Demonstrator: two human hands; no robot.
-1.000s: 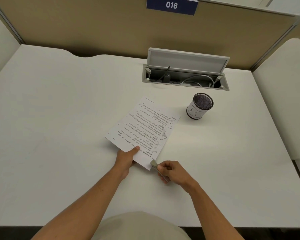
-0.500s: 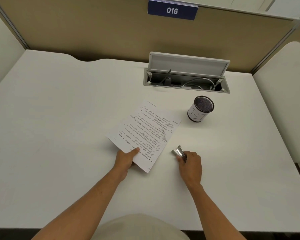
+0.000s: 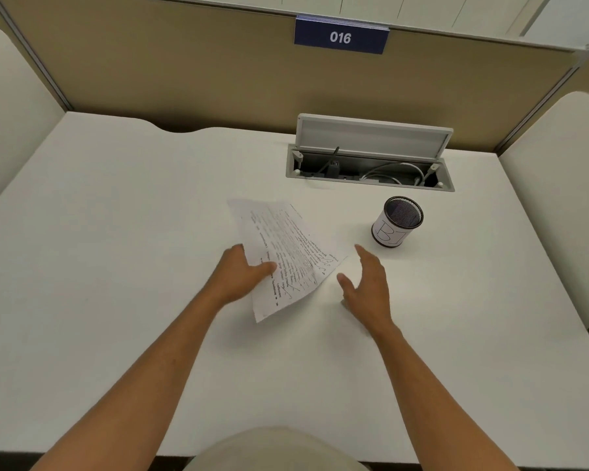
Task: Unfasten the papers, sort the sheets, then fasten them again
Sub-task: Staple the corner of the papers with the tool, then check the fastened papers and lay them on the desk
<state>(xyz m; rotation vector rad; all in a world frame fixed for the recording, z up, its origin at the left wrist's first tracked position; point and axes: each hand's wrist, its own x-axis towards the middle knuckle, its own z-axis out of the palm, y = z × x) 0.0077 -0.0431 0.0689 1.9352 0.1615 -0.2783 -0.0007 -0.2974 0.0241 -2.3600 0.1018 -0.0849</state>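
My left hand (image 3: 244,273) pinches the loose white printed sheets (image 3: 283,256) tilted above the white surface (image 3: 116,232), my right hand (image 3: 366,283) spread and empty alongside; unfastened, they could fan apart and slide out of order.

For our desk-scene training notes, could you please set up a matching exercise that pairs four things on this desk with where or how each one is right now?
Things:
1. papers
2. right hand
3. mesh pen cup
4. cable box lid

States:
A. flipped up, at the back of the desk
B. open and empty, beside the sheets
C. standing upright, right of the sheets
D. held in the left hand, lifted at a tilt

Pairs: 1-D, 2-B, 3-C, 4-A
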